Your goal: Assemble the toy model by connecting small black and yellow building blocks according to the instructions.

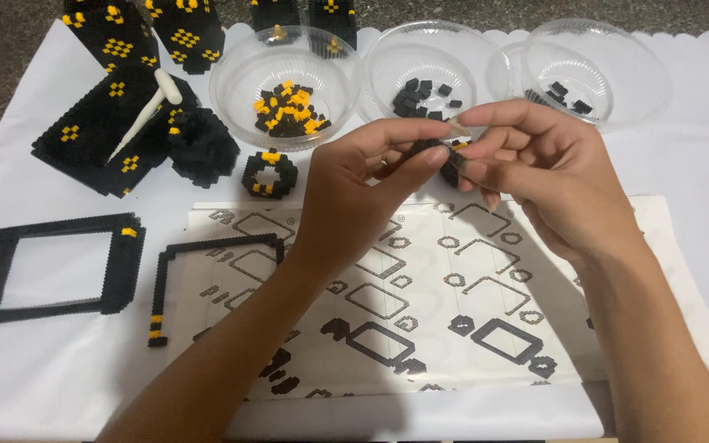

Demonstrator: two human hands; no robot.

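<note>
Together, both hands meet above the far edge of the instruction sheet [453, 303], pinching one small brick piece [445, 157] between them. The left hand [354, 193] closes thumb and forefinger on its left side; the right hand [543, 176] clamps on its right side with thumb and fingertips, the other fingers curled. The piece is a tiny cluster of black studded micro-bricks with a speck of yellow, mostly hidden by the fingers, and it hangs just near of the middle bowl [432, 70].

Three clear plastic bowls with ribbed walls stand in a row at the far side. The left bowl [285, 78] holds a heap of black and yellow bricks, the middle one a few black bricks, and the right bowl [596, 70] only a handful of black ones.

The sheet is white paper printed with grey and black outline diagrams of frames and hexagons. To its left lie a closed rectangular black frame [51, 267] with yellow corners and an open L-shaped frame [207, 262]. Farther off sit a small black and yellow ring [270, 174], a knobbly black lump [203, 146] and flat studded black panels [100, 123] dotted with yellow diamonds, with a white tool [145, 115] lying across them. A white cloth [699, 164] with a scalloped far edge covers the bench.
</note>
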